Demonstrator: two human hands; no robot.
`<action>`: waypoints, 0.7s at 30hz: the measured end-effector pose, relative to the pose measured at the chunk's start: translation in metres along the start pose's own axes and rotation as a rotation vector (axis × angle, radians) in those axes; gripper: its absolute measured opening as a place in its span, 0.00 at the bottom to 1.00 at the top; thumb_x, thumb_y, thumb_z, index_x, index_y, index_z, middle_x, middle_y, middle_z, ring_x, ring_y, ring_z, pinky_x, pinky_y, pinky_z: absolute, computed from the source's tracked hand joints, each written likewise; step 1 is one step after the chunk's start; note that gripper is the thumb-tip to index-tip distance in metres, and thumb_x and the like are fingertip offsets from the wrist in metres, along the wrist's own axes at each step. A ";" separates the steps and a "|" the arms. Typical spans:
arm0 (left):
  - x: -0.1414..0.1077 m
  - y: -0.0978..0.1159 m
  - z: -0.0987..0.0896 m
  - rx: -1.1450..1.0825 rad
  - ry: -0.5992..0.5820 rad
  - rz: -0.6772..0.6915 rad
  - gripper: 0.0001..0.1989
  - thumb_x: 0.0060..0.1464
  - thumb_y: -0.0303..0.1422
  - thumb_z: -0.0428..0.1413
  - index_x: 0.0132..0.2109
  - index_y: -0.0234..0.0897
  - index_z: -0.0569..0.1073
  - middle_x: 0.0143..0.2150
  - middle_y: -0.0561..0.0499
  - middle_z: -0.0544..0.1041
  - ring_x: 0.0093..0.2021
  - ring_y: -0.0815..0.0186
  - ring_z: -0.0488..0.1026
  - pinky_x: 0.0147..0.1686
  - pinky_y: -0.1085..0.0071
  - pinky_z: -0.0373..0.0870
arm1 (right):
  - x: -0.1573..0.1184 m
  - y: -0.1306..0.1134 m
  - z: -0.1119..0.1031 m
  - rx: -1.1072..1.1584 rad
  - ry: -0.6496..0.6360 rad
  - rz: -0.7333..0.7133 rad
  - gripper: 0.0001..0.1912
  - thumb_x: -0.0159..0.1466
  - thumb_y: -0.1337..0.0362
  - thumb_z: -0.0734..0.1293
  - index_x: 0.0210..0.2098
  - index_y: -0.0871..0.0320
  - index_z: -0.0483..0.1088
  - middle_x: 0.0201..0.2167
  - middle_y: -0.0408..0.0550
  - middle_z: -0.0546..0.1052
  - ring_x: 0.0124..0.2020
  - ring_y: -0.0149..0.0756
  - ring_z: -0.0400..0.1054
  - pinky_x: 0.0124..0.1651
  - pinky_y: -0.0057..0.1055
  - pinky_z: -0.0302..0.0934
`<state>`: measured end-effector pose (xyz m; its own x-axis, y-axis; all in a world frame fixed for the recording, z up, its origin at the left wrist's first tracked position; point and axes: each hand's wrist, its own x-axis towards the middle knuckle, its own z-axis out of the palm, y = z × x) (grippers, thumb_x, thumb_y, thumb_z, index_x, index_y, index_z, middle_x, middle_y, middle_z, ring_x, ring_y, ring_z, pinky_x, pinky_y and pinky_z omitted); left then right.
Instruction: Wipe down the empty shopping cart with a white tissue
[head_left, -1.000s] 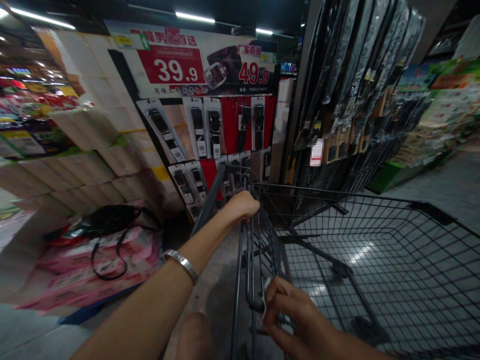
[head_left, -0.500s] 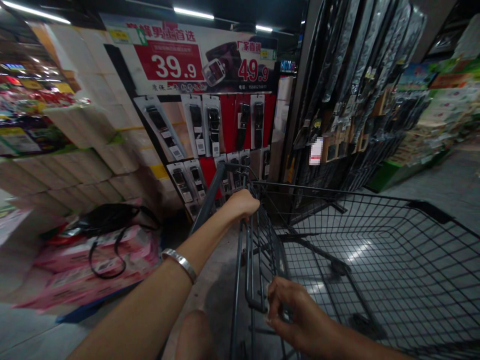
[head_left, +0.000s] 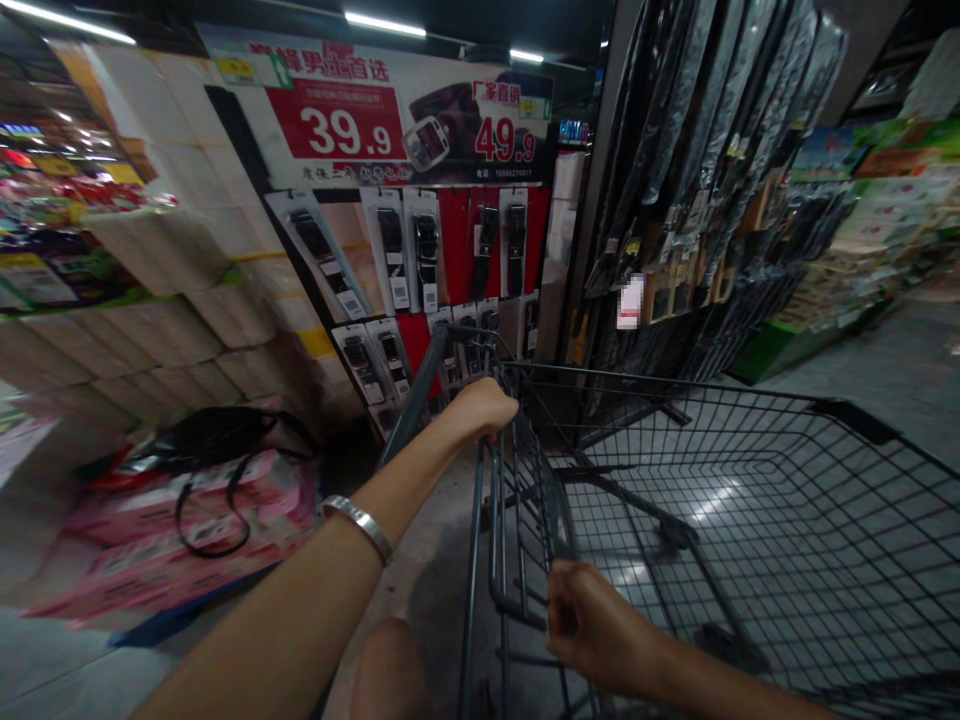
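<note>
A black wire shopping cart (head_left: 712, 400) stands right in front of me, its basket spreading to the right. My left hand (head_left: 486, 405), with a silver bracelet (head_left: 358, 525) on its wrist, is closed round the wire frame at the handle end. Lower down, my right hand (head_left: 589, 625) is curled into a loose fist against the bent bar (head_left: 517, 608) of the cart's inner frame. Whatever lies inside those fingers is hidden. The cart's thick handle (head_left: 420, 390) runs past my left forearm, with no hand on it.
Packaged belts (head_left: 426, 250) hang on a display under a price sign (head_left: 345, 130). More belts (head_left: 675, 120) hang to the right. Stacked paper packs (head_left: 127, 340) and pink packages (head_left: 202, 520) with a black bag (head_left: 217, 435) on top stand at the left.
My right hand has shifted slightly right, and its fingers have curled from a loose ring into a tighter fist. My left hand stays on the cart frame. The cart has hardly moved.
</note>
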<state>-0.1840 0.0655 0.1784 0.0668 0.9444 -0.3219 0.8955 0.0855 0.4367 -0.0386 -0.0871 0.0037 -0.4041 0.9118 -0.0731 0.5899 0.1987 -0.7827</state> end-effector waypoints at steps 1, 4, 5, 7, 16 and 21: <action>0.000 0.000 0.000 -0.002 0.003 -0.005 0.13 0.51 0.32 0.50 0.37 0.28 0.74 0.30 0.42 0.77 0.18 0.68 0.69 0.16 0.75 0.60 | 0.000 0.005 0.001 -0.032 -0.008 0.015 0.08 0.45 0.77 0.62 0.22 0.58 0.61 0.24 0.41 0.66 0.25 0.27 0.60 0.27 0.23 0.51; -0.001 0.000 0.000 0.000 0.010 -0.007 0.12 0.51 0.33 0.50 0.36 0.29 0.74 0.30 0.43 0.77 0.18 0.69 0.69 0.17 0.76 0.61 | 0.001 0.015 0.004 -0.087 -0.064 0.061 0.08 0.44 0.76 0.63 0.21 0.59 0.61 0.25 0.42 0.67 0.27 0.28 0.61 0.28 0.23 0.52; -0.001 0.000 0.000 0.006 0.011 -0.001 0.11 0.51 0.32 0.50 0.35 0.29 0.74 0.29 0.43 0.77 0.18 0.69 0.69 0.17 0.76 0.61 | 0.001 0.017 0.005 -0.100 -0.071 0.075 0.08 0.44 0.76 0.63 0.21 0.59 0.61 0.25 0.42 0.67 0.27 0.28 0.61 0.28 0.23 0.52; -0.001 0.000 0.000 0.019 0.010 0.006 0.11 0.51 0.32 0.51 0.35 0.29 0.74 0.29 0.43 0.77 0.19 0.68 0.70 0.18 0.76 0.61 | 0.001 0.017 0.006 -0.124 -0.065 0.102 0.08 0.43 0.76 0.63 0.21 0.59 0.61 0.25 0.42 0.68 0.27 0.29 0.62 0.28 0.23 0.53; -0.004 0.002 -0.003 0.050 -0.008 -0.002 0.13 0.51 0.33 0.50 0.36 0.28 0.74 0.29 0.41 0.77 0.20 0.66 0.71 0.16 0.75 0.61 | 0.005 0.010 0.005 -0.254 -0.105 0.155 0.07 0.42 0.77 0.62 0.18 0.60 0.64 0.21 0.43 0.71 0.28 0.31 0.64 0.27 0.23 0.50; -0.002 0.000 -0.002 0.040 -0.007 -0.009 0.12 0.51 0.33 0.50 0.35 0.28 0.73 0.30 0.41 0.77 0.20 0.66 0.71 0.16 0.76 0.61 | 0.006 0.013 0.004 -0.192 -0.136 0.167 0.07 0.41 0.76 0.63 0.16 0.59 0.63 0.16 0.40 0.68 0.23 0.29 0.62 0.24 0.23 0.47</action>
<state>-0.1852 0.0648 0.1809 0.0611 0.9415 -0.3314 0.9128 0.0816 0.4001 -0.0361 -0.0804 -0.0095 -0.3727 0.8837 -0.2831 0.7725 0.1264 -0.6224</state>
